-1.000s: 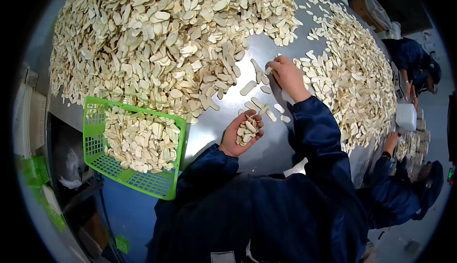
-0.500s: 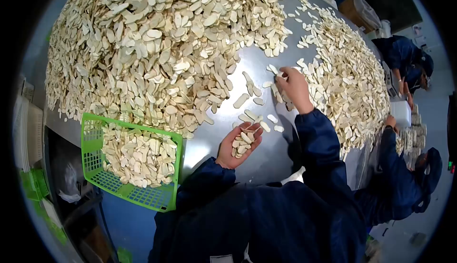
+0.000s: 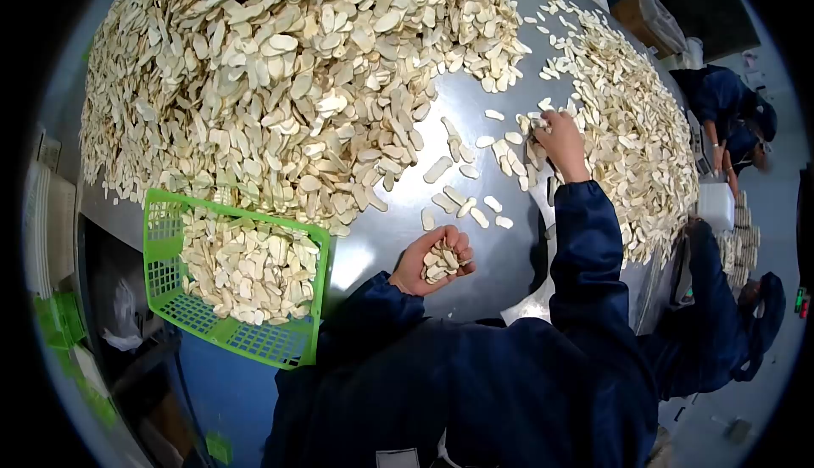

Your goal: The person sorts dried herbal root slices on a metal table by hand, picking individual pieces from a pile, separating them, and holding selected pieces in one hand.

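Observation:
My left hand point(image 3: 415, 270) is cupped, palm up, with its fingers curled around a small heap of pale dried slices point(image 3: 442, 262). Low over the steel table point(image 3: 365, 256), my right hand point(image 3: 561, 144) has its fingertips pinched on pale slices at the near edge of the right-hand pile point(image 3: 632, 142). Exactly how many it grips is hidden by the fingers. Several loose slices point(image 3: 438, 169) lie scattered between the two hands and the large heap point(image 3: 280, 86) on the left.
A green plastic basket point(image 3: 319, 298), partly filled with slices, sits tilted at the table's left front edge. Two co-workers in dark blue clothing, one nearer point(image 3: 712, 332) and one farther point(image 3: 721, 103), are at the right. A white box point(image 3: 715, 206) stands beside them.
My right hand has moved right, toward the right-hand pile. The fingers of my left hand have closed further around its slices. The view has shifted slightly.

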Tool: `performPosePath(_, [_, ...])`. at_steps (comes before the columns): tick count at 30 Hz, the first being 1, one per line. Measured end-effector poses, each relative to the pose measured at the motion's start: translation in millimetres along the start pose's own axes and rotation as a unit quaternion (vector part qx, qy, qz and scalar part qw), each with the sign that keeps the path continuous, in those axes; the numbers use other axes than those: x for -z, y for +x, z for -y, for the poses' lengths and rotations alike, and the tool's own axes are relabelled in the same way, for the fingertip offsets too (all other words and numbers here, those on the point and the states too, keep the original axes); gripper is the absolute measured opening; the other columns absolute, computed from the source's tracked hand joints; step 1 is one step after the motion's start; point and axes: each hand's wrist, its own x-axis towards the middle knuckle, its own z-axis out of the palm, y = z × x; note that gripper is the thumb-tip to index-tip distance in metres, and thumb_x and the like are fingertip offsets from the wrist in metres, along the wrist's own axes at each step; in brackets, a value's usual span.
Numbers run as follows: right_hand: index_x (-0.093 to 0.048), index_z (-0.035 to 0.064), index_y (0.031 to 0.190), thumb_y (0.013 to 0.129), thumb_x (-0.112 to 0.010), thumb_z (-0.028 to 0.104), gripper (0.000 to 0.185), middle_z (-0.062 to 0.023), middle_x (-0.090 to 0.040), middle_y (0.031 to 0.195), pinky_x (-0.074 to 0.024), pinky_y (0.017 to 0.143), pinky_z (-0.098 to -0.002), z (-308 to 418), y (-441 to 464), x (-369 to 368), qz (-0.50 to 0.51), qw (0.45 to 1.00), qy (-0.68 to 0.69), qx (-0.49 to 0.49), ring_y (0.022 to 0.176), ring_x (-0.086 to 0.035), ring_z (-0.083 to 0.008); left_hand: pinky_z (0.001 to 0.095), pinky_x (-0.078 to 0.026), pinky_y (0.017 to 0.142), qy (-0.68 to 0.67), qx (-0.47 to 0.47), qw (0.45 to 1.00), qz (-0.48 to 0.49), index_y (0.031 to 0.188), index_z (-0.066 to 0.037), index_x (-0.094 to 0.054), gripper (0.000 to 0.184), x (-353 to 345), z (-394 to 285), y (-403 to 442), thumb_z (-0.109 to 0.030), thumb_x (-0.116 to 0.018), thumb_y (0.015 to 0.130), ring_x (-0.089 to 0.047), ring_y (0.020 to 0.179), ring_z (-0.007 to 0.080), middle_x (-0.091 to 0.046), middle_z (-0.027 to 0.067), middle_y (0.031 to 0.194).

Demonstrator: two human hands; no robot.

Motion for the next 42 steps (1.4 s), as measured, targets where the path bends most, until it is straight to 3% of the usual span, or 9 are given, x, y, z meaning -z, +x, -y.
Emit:
performPosePath(9, [-0.063,0.0028,0.086,0.079,-0.065,0.015,0.014,-0.0149,-0.061,0.083,-0.0472,0.069,-0.0411,53,23,-34,0.033,0.987,0.098,0.12,0.077,-0.06,-0.0338,0.0397,-0.042,0.097,0.004,0.009,0.999,-0.037,0.082,-0.008,-0.05,0.026,8,8,-10,-0.028,-0.044,0.097,-0.052,0.092,0.0176,-0.051,0.0043,0.093])
performPosePath(10, [-0.06,0.0015,0.082,0.078,-0.065,0.012,0.013,-0.0104,-0.061,0.075,-0.0457,0.063,-0.0355,53,25,-31,0.106,0.977,0.166,0.077,0.069,-0.06,-0.0247,0.0399,-0.041,0.098,0.007,0.004,0.998,-0.055,0.082,-0.008,-0.05,0.025,10,13,-14,-0.027,-0.044,0.097,-0.053,0.092,0.0181,-0.052,0.0048,0.093])
performPosePath(14, [-0.057,0.0016,0.082,0.08,-0.066,0.009,0.011,0.001,-0.055,0.067,-0.039,0.056,-0.0223,73,-17,11,0.249,0.875,0.412,0.044,0.065,-0.048,-0.0054,0.0416,-0.038,0.104,-0.03,0.01,0.995,-0.092,0.085,-0.007,-0.051,0.024,13,24,-23,-0.024,-0.042,0.099,-0.055,0.096,0.0213,-0.054,0.0077,0.096])
performPosePath(17, [-0.057,0.0055,0.091,0.084,-0.063,0.009,0.009,0.0049,-0.053,0.072,-0.0338,0.054,-0.0181,95,-68,55,0.451,0.767,0.455,0.042,0.064,-0.046,-0.0027,0.0429,-0.037,0.105,-0.043,0.017,0.99,-0.133,0.099,-0.005,-0.054,0.024,5,22,-21,-0.026,-0.041,0.099,-0.054,0.109,0.0259,-0.056,0.0095,0.106])
performPosePath(19, [-0.058,0.0044,0.095,0.085,-0.063,0.01,0.012,0.0037,-0.055,0.076,-0.0365,0.057,-0.0179,93,-91,62,0.453,0.73,0.51,0.052,0.068,-0.048,-0.003,0.0429,-0.039,0.104,-0.029,0.023,0.981,-0.192,0.105,-0.005,-0.054,0.024,-26,17,-16,-0.026,-0.042,0.099,-0.053,0.111,0.0269,-0.056,0.0098,0.11])
performPosePath(23, [-0.062,-0.0011,0.091,0.082,-0.062,0.008,0.012,-0.005,-0.061,0.074,-0.0434,0.06,-0.0248,52,-96,31,0.156,0.902,0.402,-0.021,0.065,-0.054,-0.0104,0.043,-0.045,0.098,-0.069,0.071,0.993,-0.068,0.107,-0.007,-0.055,0.026,24,25,-26,-0.027,-0.042,0.099,-0.052,0.114,0.0266,-0.055,0.0097,0.114])
performPosePath(26, [-0.063,-0.001,0.088,0.083,-0.062,0.008,0.011,-0.0102,-0.061,0.075,-0.0446,0.06,-0.0286,49,-110,16,0.0,0.951,0.31,-0.009,0.063,-0.056,-0.0172,0.0365,-0.047,0.084,-0.041,0.078,0.995,-0.04,0.097,-0.007,-0.053,0.023,20,25,-30,-0.029,-0.044,0.098,-0.049,0.099,0.0208,-0.052,0.0071,0.103])
performPosePath(33, [-0.062,0.0026,0.089,0.081,-0.063,0.008,0.009,-0.0139,-0.059,0.082,-0.0453,0.067,-0.0373,65,-150,1,-0.06,0.973,0.222,0.004,0.075,-0.056,-0.0313,0.027,-0.038,0.069,-0.014,0.106,0.994,-0.012,0.085,-0.007,-0.047,0.024,8,24,-35,-0.029,-0.046,0.096,-0.038,0.078,0.0155,-0.039,0.0042,0.086])
performPosePath(42, [-0.053,0.0091,0.095,0.076,-0.064,0.01,0.022,-0.0082,-0.053,0.106,-0.0317,0.1,-0.055,162,-163,-33,-0.045,0.922,0.182,0.34,0.112,-0.049,-0.0274,0.0259,-0.034,0.067,0.126,0.162,0.969,0.139,0.082,-0.009,-0.054,0.026,-3,24,-30,-0.031,-0.049,0.096,-0.038,0.075,0.0155,-0.04,0.0052,0.088])
